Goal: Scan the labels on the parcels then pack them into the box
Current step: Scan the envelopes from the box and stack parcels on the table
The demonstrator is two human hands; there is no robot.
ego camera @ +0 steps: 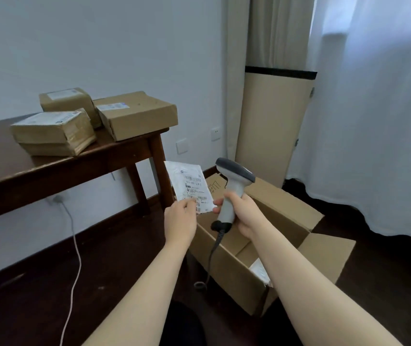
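My left hand (180,218) pinches the lower edge of a flat white parcel (187,182), its printed label facing me. Just to its right, my right hand (240,213) grips the handle of a grey barcode scanner (234,181), whose dark head points left and away; its cable hangs down beside the open cardboard box (289,211) on the floor. A white packet (259,269) lies inside the box near its front corner. Three brown parcels sit on the table: a taped one in front (52,132), a small one behind (68,99) and a wide flat one (137,113) at the corner.
The dark wooden table (49,168) stands at the left against the white wall. A white cable (74,248) runs down the wall and over the dark floor. A beige standing unit (272,121) and white curtains (374,121) fill the right side behind the box.
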